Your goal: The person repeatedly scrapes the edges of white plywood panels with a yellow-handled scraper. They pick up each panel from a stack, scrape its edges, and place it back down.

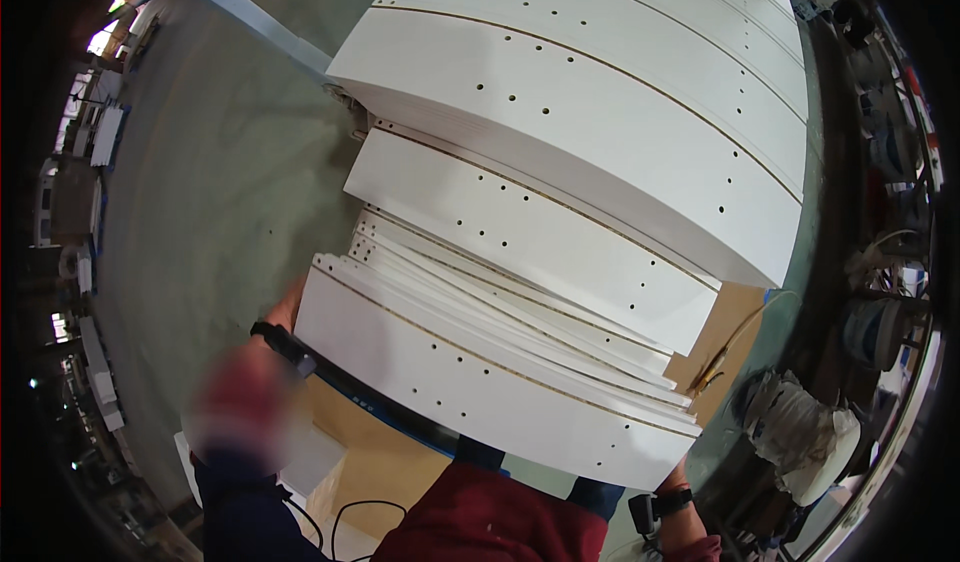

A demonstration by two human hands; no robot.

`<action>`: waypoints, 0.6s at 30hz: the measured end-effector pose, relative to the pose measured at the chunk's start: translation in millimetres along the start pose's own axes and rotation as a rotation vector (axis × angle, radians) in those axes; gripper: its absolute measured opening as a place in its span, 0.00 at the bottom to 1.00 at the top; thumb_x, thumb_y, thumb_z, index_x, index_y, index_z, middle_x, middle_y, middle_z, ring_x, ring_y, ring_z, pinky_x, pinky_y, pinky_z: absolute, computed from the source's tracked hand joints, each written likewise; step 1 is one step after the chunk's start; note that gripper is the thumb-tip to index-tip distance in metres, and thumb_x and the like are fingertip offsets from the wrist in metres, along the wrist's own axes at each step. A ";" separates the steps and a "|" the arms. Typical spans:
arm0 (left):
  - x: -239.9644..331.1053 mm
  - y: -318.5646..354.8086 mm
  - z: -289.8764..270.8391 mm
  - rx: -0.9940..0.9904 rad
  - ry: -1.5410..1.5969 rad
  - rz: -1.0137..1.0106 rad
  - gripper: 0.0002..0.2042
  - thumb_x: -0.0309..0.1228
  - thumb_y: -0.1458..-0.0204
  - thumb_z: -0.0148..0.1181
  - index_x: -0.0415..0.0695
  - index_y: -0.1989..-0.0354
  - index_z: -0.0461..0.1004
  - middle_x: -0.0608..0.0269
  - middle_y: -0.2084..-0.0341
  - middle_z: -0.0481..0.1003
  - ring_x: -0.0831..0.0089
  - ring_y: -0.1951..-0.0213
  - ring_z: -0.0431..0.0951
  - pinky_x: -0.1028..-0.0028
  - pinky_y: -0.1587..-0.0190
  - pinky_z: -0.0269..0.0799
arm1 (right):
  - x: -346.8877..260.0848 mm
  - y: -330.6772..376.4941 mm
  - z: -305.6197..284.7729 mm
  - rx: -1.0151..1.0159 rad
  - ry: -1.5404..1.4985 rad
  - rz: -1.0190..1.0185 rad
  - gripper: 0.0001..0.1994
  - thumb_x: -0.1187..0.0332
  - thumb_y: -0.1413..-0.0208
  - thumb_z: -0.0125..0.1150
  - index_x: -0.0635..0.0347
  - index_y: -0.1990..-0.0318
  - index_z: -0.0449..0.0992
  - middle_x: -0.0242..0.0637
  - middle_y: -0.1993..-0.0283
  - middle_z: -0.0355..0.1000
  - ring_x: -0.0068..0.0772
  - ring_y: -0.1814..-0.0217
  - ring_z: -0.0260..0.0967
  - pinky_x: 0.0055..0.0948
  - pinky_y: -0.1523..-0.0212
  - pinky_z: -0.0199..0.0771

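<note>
A long white board [400, 347] with small drilled holes and a brown groove along its far edge lies across the near side, its right end closer to me. My left hand [290, 305] grips its left end and my right hand [676, 478] its right end; most fingers are hidden behind or under the board. Just beyond it, several similar white boards [470, 284] lean in a fanned, overlapping stack. Past those lies another white board [530, 232] with holes. Each of my wrists carries a black strap with a small device.
Taller stacks of white boards [600, 112] rise at the far side. Brown cardboard [738, 312] with a thin tool on it lies right of the fanned boards. A cardboard box [385, 462] is near my left side, a crumpled whitish bag [805, 437] at right. A blue-grey beam [245, 12] crosses far left.
</note>
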State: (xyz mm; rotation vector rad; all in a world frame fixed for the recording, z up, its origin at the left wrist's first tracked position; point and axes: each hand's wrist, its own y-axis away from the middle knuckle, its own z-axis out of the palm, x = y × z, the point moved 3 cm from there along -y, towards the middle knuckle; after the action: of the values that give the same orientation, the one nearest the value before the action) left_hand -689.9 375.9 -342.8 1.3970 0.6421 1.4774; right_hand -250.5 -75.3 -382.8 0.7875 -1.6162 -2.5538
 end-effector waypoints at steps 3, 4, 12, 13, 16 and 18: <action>-33.8 3.7 -23.4 0.116 0.065 -0.044 0.18 0.42 0.50 0.50 0.40 0.59 0.70 0.62 0.69 0.74 0.74 0.69 0.74 0.75 0.68 0.72 | -11.6 5.1 2.8 -0.016 -0.069 0.054 0.27 0.47 0.44 0.38 0.59 0.45 0.59 0.37 0.50 0.65 0.35 0.53 0.65 0.33 0.54 0.68; -47.5 2.2 -31.2 0.099 0.044 -0.025 0.19 0.45 0.48 0.46 0.42 0.59 0.70 0.62 0.68 0.73 0.72 0.68 0.74 0.74 0.66 0.72 | -12.8 6.1 -1.9 -0.018 -0.051 0.053 0.27 0.47 0.44 0.38 0.59 0.46 0.59 0.37 0.50 0.65 0.36 0.53 0.65 0.32 0.54 0.69; -91.9 28.8 -40.0 0.212 0.096 -0.019 0.19 0.45 0.49 0.46 0.42 0.59 0.70 0.61 0.67 0.73 0.72 0.67 0.74 0.74 0.66 0.72 | -13.8 -8.3 -48.4 0.017 0.073 0.060 0.31 0.43 0.44 0.33 0.59 0.44 0.58 0.40 0.47 0.63 0.39 0.49 0.64 0.34 0.51 0.67; -90.9 29.5 -35.3 0.212 0.099 -0.020 0.19 0.45 0.49 0.46 0.42 0.59 0.70 0.61 0.67 0.73 0.72 0.67 0.74 0.74 0.66 0.72 | -15.4 -9.2 -47.3 0.017 0.074 0.059 0.31 0.43 0.44 0.33 0.59 0.44 0.58 0.40 0.47 0.63 0.39 0.49 0.64 0.34 0.51 0.67; -84.0 32.0 -16.4 0.200 0.111 -0.021 0.19 0.45 0.49 0.46 0.41 0.59 0.70 0.61 0.67 0.73 0.71 0.67 0.74 0.74 0.66 0.72 | -20.6 -10.8 -46.9 0.020 0.071 0.054 0.31 0.43 0.44 0.33 0.59 0.44 0.57 0.40 0.47 0.63 0.39 0.49 0.64 0.34 0.51 0.67; -78.4 34.6 -2.0 0.197 0.120 -0.014 0.20 0.46 0.49 0.46 0.41 0.59 0.70 0.61 0.67 0.73 0.71 0.67 0.74 0.74 0.66 0.72 | -24.5 -15.2 -45.9 0.009 0.084 0.057 0.31 0.43 0.44 0.33 0.59 0.44 0.57 0.40 0.47 0.62 0.39 0.49 0.63 0.34 0.51 0.67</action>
State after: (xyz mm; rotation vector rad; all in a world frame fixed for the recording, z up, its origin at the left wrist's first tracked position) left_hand -711.4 293.1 -347.5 1.4568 0.8911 1.5278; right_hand -206.1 -100.1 -401.3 0.8253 -1.6022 -2.4420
